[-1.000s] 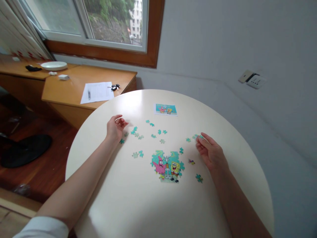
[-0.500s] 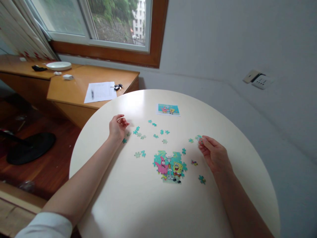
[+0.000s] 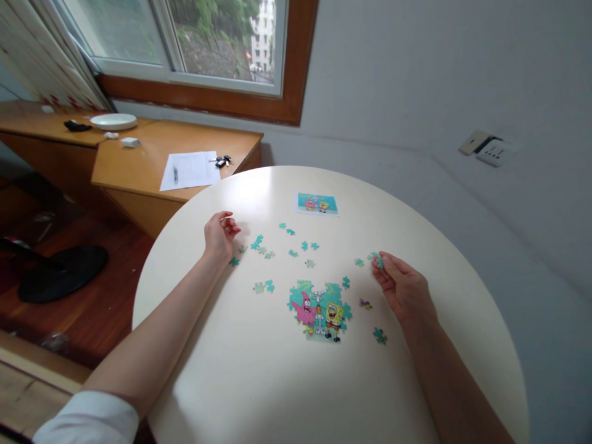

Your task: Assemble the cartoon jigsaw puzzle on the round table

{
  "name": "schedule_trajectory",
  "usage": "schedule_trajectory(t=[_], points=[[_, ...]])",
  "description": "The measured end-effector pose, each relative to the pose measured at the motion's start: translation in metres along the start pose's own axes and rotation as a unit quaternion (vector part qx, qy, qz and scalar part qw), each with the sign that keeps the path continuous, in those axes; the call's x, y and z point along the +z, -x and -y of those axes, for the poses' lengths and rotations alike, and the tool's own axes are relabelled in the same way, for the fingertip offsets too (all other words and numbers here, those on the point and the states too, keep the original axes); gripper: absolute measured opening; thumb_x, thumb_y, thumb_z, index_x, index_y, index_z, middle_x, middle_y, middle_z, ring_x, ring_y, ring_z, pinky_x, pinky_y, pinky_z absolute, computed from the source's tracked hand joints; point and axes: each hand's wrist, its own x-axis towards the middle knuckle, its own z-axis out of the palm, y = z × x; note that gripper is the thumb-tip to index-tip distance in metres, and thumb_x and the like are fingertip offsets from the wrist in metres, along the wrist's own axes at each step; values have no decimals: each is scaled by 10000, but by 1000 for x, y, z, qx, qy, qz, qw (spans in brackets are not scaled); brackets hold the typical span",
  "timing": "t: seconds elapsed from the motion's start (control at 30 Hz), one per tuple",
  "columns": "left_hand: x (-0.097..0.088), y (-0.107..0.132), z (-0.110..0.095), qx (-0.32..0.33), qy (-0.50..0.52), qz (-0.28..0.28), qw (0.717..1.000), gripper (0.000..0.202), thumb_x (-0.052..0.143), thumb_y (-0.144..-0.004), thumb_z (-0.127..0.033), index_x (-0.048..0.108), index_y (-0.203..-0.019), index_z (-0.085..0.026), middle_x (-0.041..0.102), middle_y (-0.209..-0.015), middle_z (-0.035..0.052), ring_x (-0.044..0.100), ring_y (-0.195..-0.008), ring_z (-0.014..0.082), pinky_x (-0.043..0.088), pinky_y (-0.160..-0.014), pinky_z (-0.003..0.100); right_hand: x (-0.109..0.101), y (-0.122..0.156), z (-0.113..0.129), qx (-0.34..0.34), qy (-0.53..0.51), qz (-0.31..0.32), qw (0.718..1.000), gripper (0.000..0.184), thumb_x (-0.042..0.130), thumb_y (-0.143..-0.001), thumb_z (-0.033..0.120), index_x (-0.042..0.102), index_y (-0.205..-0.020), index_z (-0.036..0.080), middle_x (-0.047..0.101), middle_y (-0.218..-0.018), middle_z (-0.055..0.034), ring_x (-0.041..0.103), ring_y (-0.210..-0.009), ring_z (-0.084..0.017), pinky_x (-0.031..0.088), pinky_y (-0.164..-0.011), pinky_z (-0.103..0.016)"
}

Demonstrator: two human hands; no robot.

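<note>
A partly built cartoon jigsaw [image 3: 319, 306] lies in the middle of the round cream table [image 3: 259, 376]. Several loose teal pieces [image 3: 287, 245] are scattered beyond it. My right hand [image 3: 403, 290] rests to the right of the jigsaw, its fingertips pinching a teal piece [image 3: 378, 259] at the table surface. My left hand [image 3: 219, 235] lies on the table at the left with fingers loosely curled and nothing visible in them, beside a few loose pieces [image 3: 234, 261]. A small reference picture [image 3: 317, 203] lies at the far side of the table.
A wooden desk [image 3: 139, 163] stands behind the table at the left, with a sheet of paper [image 3: 189, 169], keys [image 3: 222, 161] and a white plate [image 3: 113, 121]. A black chair base [image 3: 60, 271] sits on the floor at left. A wall socket [image 3: 491, 149] is at right.
My right hand's fingers have curled in from lying flat and closed on a teal piece. My left hand has stayed put. The view has shifted slightly.
</note>
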Motion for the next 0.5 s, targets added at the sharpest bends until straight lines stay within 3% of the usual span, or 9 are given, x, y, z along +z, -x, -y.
schedule_trajectory(t=[0.2,0.3,0.43,0.5], points=[[2,1,-1,36,-36,9,999,57,516,-623,-232,536,-634,-181,432,-482,-44,416,-446,91,378,-497,214,-4,-3,-5,-24,1,15,1000,312,854,-524,248,701,-777,147,703,-718,-46,683,-685,-151,613,-662,-252],[1,-1,-2,83,-139,4,987,63,512,-616,-214,555,-590,-176,448,-469,-35,408,-456,99,339,-477,216,-3,-3,-4,-23,-1,13,1000,317,855,-506,239,704,-772,155,707,-732,-39,686,-700,-152,616,-681,-262],[-4,-6,-4,157,-344,28,925,81,561,-601,-198,577,-525,-175,517,-487,-21,443,-507,115,328,-514,229,-1,-2,-4,-17,-6,8,1000,324,864,-479,238,705,-750,160,709,-724,-29,684,-695,-145,616,-673,-249],[-8,-6,-4,152,-415,69,894,77,619,-582,-210,589,-518,-179,542,-495,-19,469,-524,128,337,-535,241,-1,-2,-4,-18,-5,9,1000,324,866,-484,234,704,-753,153,708,-719,-34,684,-694,-146,616,-676,-247]])
